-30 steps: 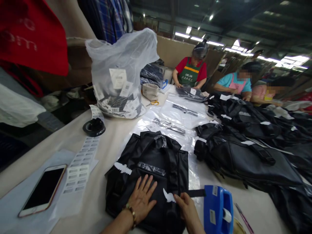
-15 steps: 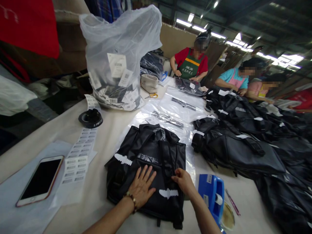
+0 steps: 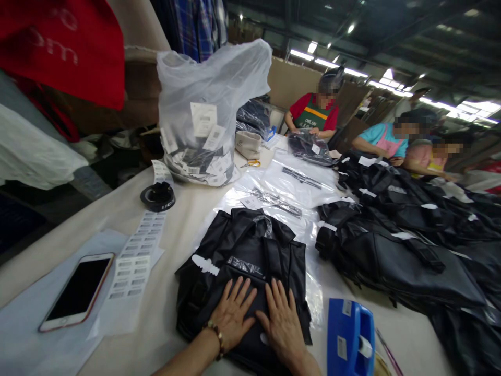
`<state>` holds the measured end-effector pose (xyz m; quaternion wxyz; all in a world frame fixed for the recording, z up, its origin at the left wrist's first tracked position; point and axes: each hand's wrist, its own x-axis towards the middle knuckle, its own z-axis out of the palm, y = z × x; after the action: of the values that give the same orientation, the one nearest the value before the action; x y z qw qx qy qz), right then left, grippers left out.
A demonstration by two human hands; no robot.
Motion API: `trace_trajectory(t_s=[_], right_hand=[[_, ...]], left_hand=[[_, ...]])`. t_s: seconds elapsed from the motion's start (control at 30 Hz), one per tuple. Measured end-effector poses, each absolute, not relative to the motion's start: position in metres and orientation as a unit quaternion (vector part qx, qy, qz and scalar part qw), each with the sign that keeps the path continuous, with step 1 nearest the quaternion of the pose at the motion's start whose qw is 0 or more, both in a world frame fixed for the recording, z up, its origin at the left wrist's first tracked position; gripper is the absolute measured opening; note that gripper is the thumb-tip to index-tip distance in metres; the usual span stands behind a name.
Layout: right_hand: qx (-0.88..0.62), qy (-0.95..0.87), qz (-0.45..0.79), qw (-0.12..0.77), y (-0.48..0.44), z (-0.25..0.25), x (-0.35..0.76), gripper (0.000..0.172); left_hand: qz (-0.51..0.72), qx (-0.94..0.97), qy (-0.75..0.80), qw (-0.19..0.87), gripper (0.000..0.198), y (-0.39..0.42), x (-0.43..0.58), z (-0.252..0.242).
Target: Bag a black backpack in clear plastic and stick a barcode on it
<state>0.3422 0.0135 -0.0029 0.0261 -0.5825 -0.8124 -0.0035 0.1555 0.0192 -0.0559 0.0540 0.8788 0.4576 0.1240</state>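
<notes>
A black backpack (image 3: pixel 250 243) lies flat in front of me, with white paper tags on its straps. My left hand (image 3: pixel 231 312) rests palm down on its front, fingers spread, a beaded bracelet on the wrist. Beside it my right hand (image 3: pixel 282 318) also presses flat on the backpack, fingers stretched out, mostly covering one white tag. Neither hand grips anything. Under the backpack's far end and right side lie clear plastic bags (image 3: pixel 230 196).
To the left are a phone (image 3: pixel 76 292), barcode stickers (image 3: pixel 136 253) and a tape roll (image 3: pixel 157 197). A plastic bag of tags (image 3: pixel 209 120) stands behind. At right sit a blue tape dispenser (image 3: pixel 344 337) and piled black backpacks (image 3: pixel 399 256). Co-workers (image 3: pixel 317 112) work across the table.
My right hand has moved from the backpack's right strap, where its fingers were curled, to lie flat beside my left hand. The left hand stays on the backpack. The camera view has shifted slightly.
</notes>
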Motion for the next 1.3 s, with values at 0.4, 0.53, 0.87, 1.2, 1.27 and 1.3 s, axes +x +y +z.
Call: trace_trajectory(t_s=[0.4, 0.53, 0.87, 1.2, 1.27, 1.3], right_hand=[[-0.544, -0.83, -0.099, 0.074, 0.01, -0.053, 0.35, 0.064], [-0.541, -0.83, -0.103, 0.084, 0.01, -0.053, 0.349, 0.066], [-0.55, -0.828, -0.059, 0.087, 0.009, -0.056, 0.352, 0.067], [-0.554, -0.822, -0.097, 0.089, 0.009, -0.046, 0.346, 0.069], [-0.553, -0.822, -0.101, 0.09, 0.01, -0.045, 0.346, 0.069], [-0.551, -0.823, -0.102, 0.09, 0.01, -0.045, 0.345, 0.07]], left_hand=[[0.276, 0.725, 0.627, -0.067, 0.044, 0.008, 0.105, 0.01], [0.133, 0.706, 0.693, -0.056, 0.057, 0.032, 0.088, 0.019], [0.05, 0.808, 0.559, -0.179, 0.077, 0.004, 0.04, 0.009], [0.073, 0.813, 0.534, -0.22, 0.08, -0.014, 0.058, 0.009], [0.083, 0.817, 0.518, -0.24, 0.08, -0.017, 0.051, -0.013], [0.081, 0.818, 0.516, -0.241, 0.081, -0.019, 0.046, -0.023]])
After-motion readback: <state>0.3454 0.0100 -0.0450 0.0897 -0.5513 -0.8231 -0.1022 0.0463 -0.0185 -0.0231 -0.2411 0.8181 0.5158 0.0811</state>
